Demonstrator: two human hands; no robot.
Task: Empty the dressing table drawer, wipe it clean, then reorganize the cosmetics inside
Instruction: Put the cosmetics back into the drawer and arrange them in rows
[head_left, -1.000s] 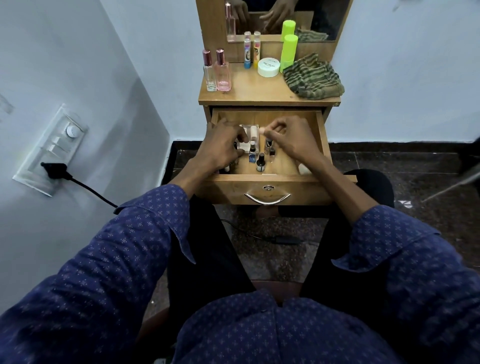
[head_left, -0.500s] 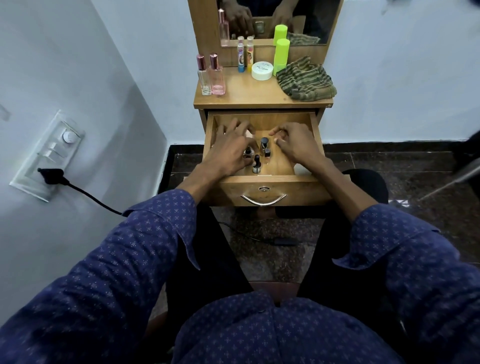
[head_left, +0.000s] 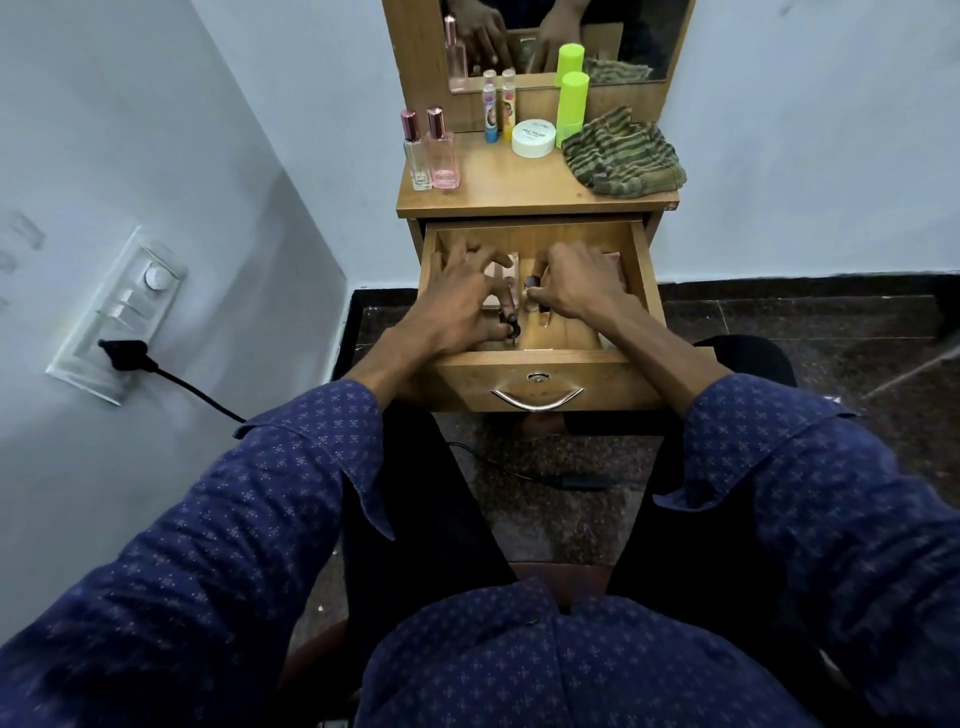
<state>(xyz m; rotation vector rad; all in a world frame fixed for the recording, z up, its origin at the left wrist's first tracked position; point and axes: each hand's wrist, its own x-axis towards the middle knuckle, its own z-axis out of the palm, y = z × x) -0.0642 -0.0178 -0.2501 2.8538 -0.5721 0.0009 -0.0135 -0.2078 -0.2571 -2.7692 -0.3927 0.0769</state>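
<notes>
Both hands, left hand (head_left: 457, 306) and right hand (head_left: 574, 291), rest among small bottles (head_left: 511, 327) in the open drawer (head_left: 540, 364).

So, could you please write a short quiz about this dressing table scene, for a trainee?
1. True or false: the drawer is pulled open and both hands are inside it.
2. Which item lies at the right end of the tabletop? A) the striped cloth B) the white jar C) the two pink-capped bottles
3. Fill in: the tall cylinder beside the white jar is bright ____.

Key:
1. True. The left hand and right hand are both among the small cosmetics in the drawer.
2. A
3. green
</notes>
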